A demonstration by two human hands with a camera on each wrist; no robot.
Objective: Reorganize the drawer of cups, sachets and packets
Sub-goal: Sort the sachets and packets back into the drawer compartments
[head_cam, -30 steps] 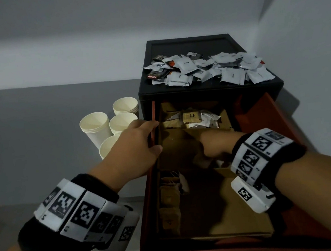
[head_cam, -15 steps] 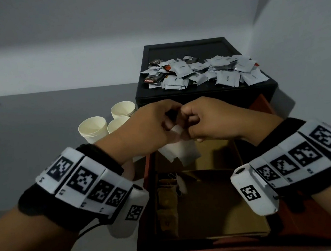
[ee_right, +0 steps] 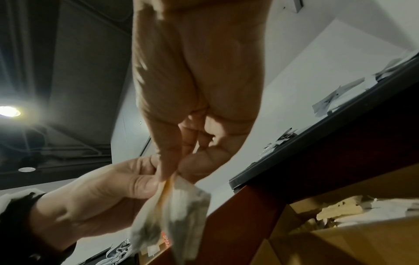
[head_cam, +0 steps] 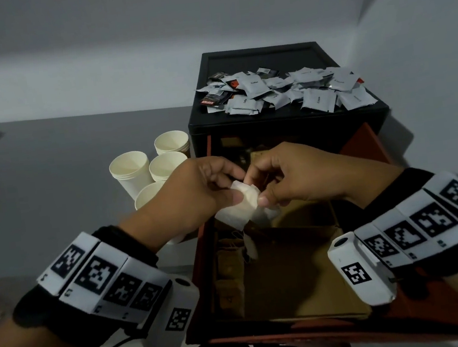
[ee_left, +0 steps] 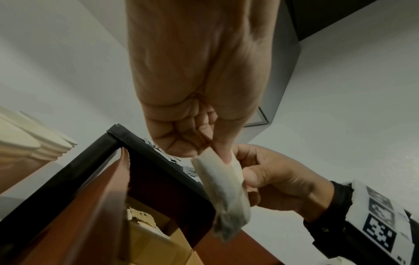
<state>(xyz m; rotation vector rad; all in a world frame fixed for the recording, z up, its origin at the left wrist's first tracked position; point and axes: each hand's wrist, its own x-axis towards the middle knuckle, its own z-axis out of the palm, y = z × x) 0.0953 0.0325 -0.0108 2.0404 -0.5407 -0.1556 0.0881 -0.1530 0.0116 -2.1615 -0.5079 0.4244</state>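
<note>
Here, paper cups (head_cam: 147, 172) are seen standing on the grey surface (head_cam: 49, 172) at left. Over the open drawer (head_cam: 286, 275), a tea bag (head_cam: 243, 203) is pinched from both sides, left hand (head_cam: 192, 189) and right hand (head_cam: 294, 176) equally near, its long axis hanging downward between them.

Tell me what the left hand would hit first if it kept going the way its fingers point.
The left hand, pinching the tea bag, points toward the right hand, which pinches the same bag. It would likely meet those fingers first, though depth is uncertain.
</note>
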